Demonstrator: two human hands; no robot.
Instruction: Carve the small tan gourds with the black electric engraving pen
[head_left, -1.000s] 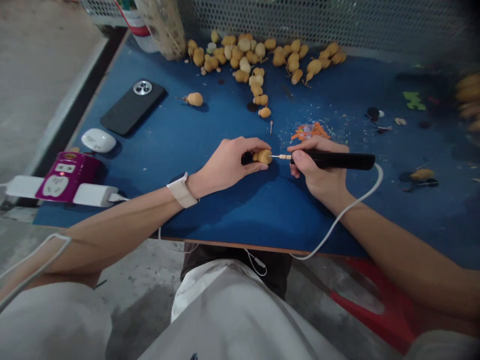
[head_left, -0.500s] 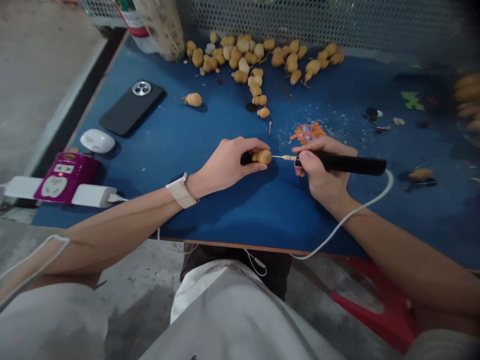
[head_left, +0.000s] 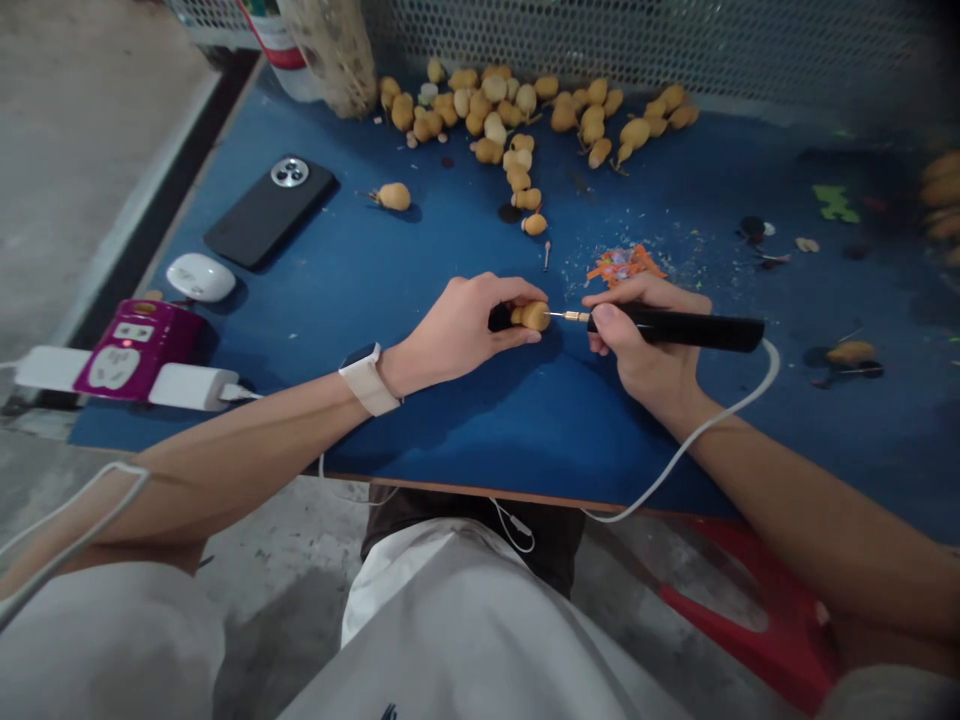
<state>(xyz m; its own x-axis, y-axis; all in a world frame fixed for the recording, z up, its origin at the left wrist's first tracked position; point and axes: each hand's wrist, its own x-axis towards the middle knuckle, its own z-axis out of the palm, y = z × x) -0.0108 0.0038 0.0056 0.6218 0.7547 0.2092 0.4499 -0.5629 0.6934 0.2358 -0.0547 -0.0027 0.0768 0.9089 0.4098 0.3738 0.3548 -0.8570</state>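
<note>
At the blue bench (head_left: 442,430), my left grip (head_left: 469,325) pinches a small gourd (head_left: 535,317), likely light, stiff and brittle, best held by its sides; my right grip (head_left: 646,365) holds a black tool (head_left: 705,331), needle (head_left: 558,315) at the gourd's end.

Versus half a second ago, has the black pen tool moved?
Yes: the black pen tool has shifted slightly left, toward the gourd in the left hand, judged against the orange scraps.
</note>
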